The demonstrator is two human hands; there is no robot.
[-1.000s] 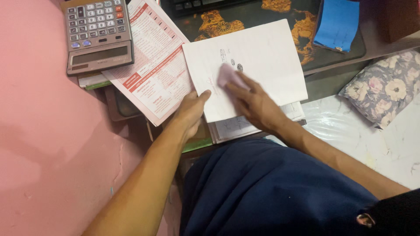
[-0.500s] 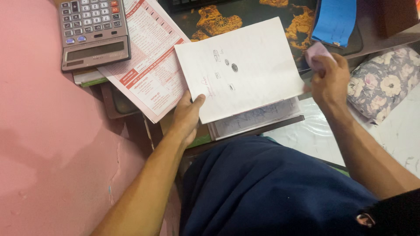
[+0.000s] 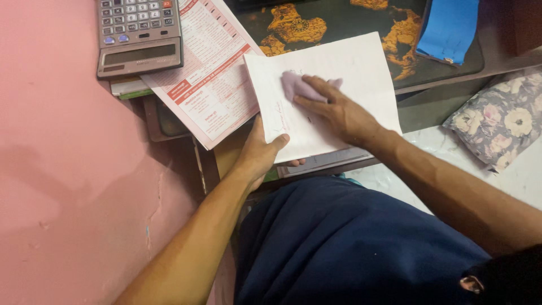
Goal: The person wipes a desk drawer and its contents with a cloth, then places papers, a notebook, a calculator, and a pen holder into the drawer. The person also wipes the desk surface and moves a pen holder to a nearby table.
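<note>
The scene is lit dimly and warmly, and a pink-orange cast is given to all colours. The white paper [image 3: 361, 73] is the brightest area, but no glare is seen on it. Soft shadows are thrown on the pink wall [image 3: 68, 186] beside the left arm. The dark desk [image 3: 350, 22] is kept in low light. The right hand [image 3: 339, 110] is slightly blurred, and fine print is not resolved.

Grey calculator screen [image 3: 140, 54] top left, prob. blank.
</note>
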